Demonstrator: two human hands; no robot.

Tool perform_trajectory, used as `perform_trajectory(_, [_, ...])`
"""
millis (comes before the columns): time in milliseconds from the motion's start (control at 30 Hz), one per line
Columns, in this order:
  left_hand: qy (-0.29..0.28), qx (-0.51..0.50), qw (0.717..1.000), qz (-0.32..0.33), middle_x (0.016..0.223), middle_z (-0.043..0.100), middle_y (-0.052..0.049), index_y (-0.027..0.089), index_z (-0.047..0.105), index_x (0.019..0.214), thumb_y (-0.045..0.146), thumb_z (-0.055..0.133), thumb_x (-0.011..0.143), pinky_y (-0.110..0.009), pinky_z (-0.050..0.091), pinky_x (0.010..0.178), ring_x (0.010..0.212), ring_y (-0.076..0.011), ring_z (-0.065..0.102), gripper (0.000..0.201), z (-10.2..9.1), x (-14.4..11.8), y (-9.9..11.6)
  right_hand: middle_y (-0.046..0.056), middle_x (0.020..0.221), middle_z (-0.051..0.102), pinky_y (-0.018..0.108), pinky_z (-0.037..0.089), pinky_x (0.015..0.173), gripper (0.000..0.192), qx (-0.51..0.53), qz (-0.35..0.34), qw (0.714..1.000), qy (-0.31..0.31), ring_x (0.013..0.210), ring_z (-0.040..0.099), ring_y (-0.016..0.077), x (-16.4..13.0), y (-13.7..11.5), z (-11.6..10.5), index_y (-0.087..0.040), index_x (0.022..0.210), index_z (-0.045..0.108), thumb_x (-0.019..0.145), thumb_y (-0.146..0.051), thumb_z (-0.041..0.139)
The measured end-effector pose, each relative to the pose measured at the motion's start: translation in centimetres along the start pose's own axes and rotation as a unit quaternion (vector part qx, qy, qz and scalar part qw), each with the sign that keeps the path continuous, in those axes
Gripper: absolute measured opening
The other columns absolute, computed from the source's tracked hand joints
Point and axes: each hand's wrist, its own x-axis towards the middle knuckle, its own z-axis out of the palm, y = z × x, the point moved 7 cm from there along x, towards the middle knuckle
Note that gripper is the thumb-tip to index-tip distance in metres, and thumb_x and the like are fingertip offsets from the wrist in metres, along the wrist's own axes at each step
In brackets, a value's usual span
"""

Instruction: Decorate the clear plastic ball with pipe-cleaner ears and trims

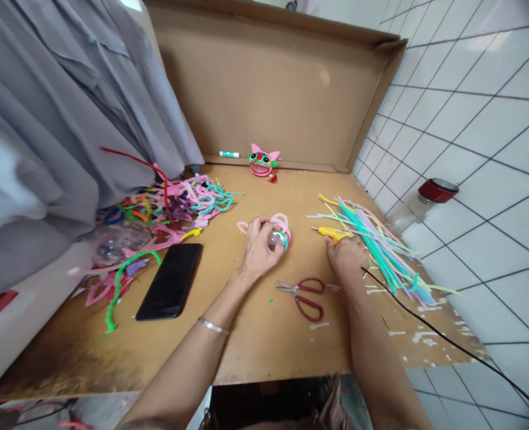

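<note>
My left hand (259, 249) is closed around a small round pipe-cleaner craft (283, 236). It has pink loops on top, teal and green along its side, and a greyish rounded part by my thumb; my fingers hide much of the rest. In my right hand (348, 258) is a yellow hot glue gun (329, 232), low over the table, its metal nozzle pointing left toward the craft but apart from it. A black cord (419, 325) trails from near that hand to the lower right. Between my forearms lie red-handled scissors (307, 294), blades parted and pointing left.
Teal, yellow and lilac pipe cleaners (376, 251) lie in a bundle at right, beside a red-lidded jar (426, 203). Tangled pipe cleaners (184, 203) and a black phone (170, 280) are at left. A finished-looking animal face (261, 161) and glue stick (229, 154) sit by the cardboard (264, 83).
</note>
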Motion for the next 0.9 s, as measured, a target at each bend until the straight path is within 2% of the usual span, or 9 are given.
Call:
perform_trajectory(133, [-0.003, 0.004, 1.0, -0.006, 0.112, 0.053, -0.009, 0.021, 0.054, 0.098, 0.022, 0.056, 0.071, -0.045, 0.039, 0.1, 0.11, -0.026, 0.051, 0.027, 0.1, -0.1, -0.2, 0.032, 0.104, 0.062, 0.047, 0.045, 0.081, 0.056, 0.018, 0.009, 1.0, -0.014, 0.098, 0.062, 0.0394, 0.4, 0.4, 0.4, 0.006, 0.106, 0.065, 0.088, -0.046, 0.053])
perform_trajectory(300, [0.021, -0.017, 0.998, -0.048, 0.11, 0.057, -0.008, 0.021, 0.045, 0.108, 0.023, 0.058, 0.068, -0.045, 0.039, 0.099, 0.106, -0.0255, 0.054, 0.042, -0.2, -0.2, -1.1, 0.03, 0.103, 0.064, 0.047, 0.047, 0.081, 0.052, 0.038, 0.021, 0.999, -0.022, 0.098, 0.063, 0.0389, 0.9, 0.8, 0.7, 0.002, 0.106, 0.065, 0.084, -0.044, 0.054])
perform_trajectory(433, [0.02, -0.039, 0.997, -0.064, 0.111, 0.056, -0.009, 0.019, 0.043, 0.113, 0.022, 0.058, 0.067, -0.043, 0.04, 0.098, 0.105, -0.0251, 0.054, 0.048, -0.3, -0.1, -1.5, 0.028, 0.104, 0.064, 0.043, 0.048, 0.079, 0.05, 0.076, 0.046, 0.996, -0.028, 0.098, 0.063, 0.0371, 1.0, 1.2, 0.5, 0.0, 0.109, 0.064, 0.081, -0.04, 0.057])
perform_trajectory(567, [0.029, -0.039, 0.998, -0.044, 0.107, 0.056, -0.007, 0.021, 0.047, 0.106, 0.023, 0.057, 0.069, -0.041, 0.043, 0.095, 0.104, -0.0239, 0.053, 0.039, -0.5, 0.2, -1.4, 0.022, 0.1, 0.065, 0.041, 0.048, 0.074, 0.046, 0.153, 0.059, 0.986, -0.02, 0.088, 0.064, 0.033, 1.0, 1.5, -0.4, -0.007, 0.106, 0.066, 0.077, -0.042, 0.059])
perform_trajectory(633, [0.03, -0.037, 0.998, -0.028, 0.105, 0.055, -0.007, 0.021, 0.05, 0.101, 0.022, 0.057, 0.07, -0.041, 0.043, 0.096, 0.105, -0.0237, 0.053, 0.032, -0.5, 0.3, -1.3, 0.017, 0.094, 0.065, 0.039, 0.047, 0.073, 0.042, 0.201, 0.047, 0.979, 0.001, 0.085, 0.062, 0.0309, 1.0, 1.5, -1.0, -0.011, 0.101, 0.067, 0.075, -0.044, 0.059])
perform_trajectory(733, [0.023, -0.032, 0.999, -0.021, 0.106, 0.053, -0.007, 0.021, 0.056, 0.099, 0.021, 0.057, 0.072, -0.042, 0.042, 0.098, 0.107, -0.0238, 0.053, 0.028, -0.4, 0.3, -1.2, 0.014, 0.092, 0.063, 0.039, 0.046, 0.074, 0.045, 0.25, 0.016, 0.965, 0.073, 0.086, 0.059, 0.0299, 0.7, 1.2, -2.3, -0.015, 0.096, 0.066, 0.071, -0.052, 0.062])
perform_trajectory(900, [0.012, -0.029, 0.999, -0.032, 0.109, 0.052, -0.007, 0.022, 0.06, 0.097, 0.02, 0.057, 0.072, -0.042, 0.041, 0.099, 0.109, -0.0243, 0.052, 0.025, -0.4, 0.2, -1.1, 0.008, 0.088, 0.057, 0.038, 0.046, 0.075, 0.041, 0.315, -0.095, 0.932, 0.151, 0.085, 0.056, 0.0262, -0.6, -0.8, -4.1, -0.019, 0.089, 0.062, 0.072, -0.056, 0.063])
